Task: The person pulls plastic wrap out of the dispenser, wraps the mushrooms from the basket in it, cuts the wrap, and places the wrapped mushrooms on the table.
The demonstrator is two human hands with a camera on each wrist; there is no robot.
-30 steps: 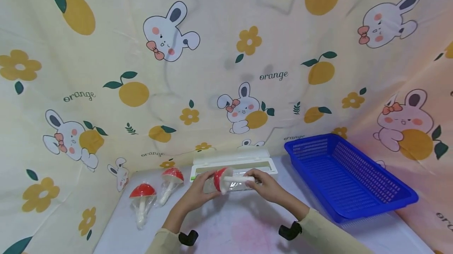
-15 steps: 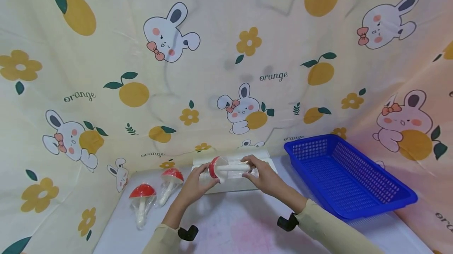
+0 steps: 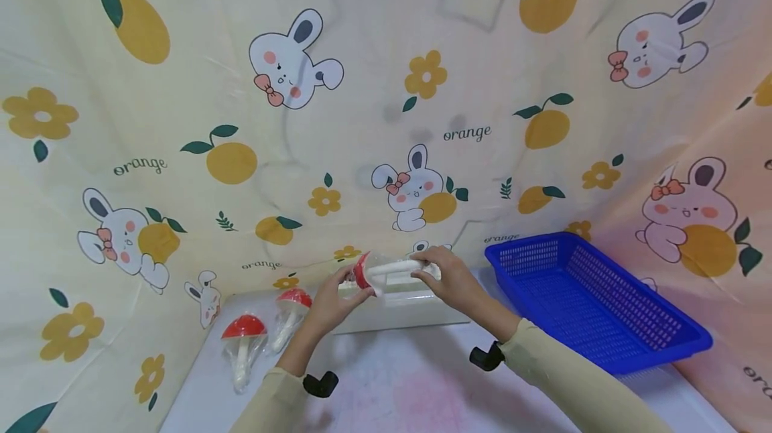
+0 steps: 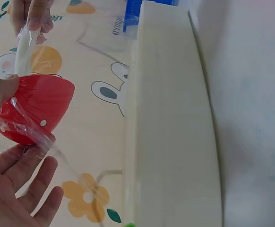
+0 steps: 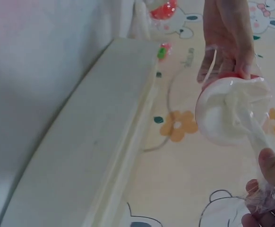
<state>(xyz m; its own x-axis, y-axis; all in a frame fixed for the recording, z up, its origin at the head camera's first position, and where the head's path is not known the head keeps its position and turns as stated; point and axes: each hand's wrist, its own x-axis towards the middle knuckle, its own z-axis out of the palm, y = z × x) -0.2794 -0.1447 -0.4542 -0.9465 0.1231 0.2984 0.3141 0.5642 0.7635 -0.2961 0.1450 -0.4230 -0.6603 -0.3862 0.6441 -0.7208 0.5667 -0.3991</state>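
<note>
A toy mushroom [image 3: 395, 267] with a red cap and white stem, wrapped in clear plastic, is held on its side above a long white box [image 3: 404, 312]. My left hand [image 3: 328, 305] grips the white-dotted red cap [image 4: 43, 104], thumb on one side and fingers on the other. The stem's far end is pinched by my right hand [image 3: 446, 279]. From the right wrist, the cap's pale underside [image 5: 215, 113] shows. In the head view, the hands and mushroom cover much of the box's top.
Two more wrapped mushrooms lie on the table's left side, one nearer [image 3: 243, 346] and one farther [image 3: 292, 312]. A blue plastic basket [image 3: 603, 312] stands at the right. A patterned cloth [image 3: 338, 151] hangs behind the table.
Both hands have lifted the mushroom up and away from me, from in front of the box to above it. The other mushrooms and the basket stay put.
</note>
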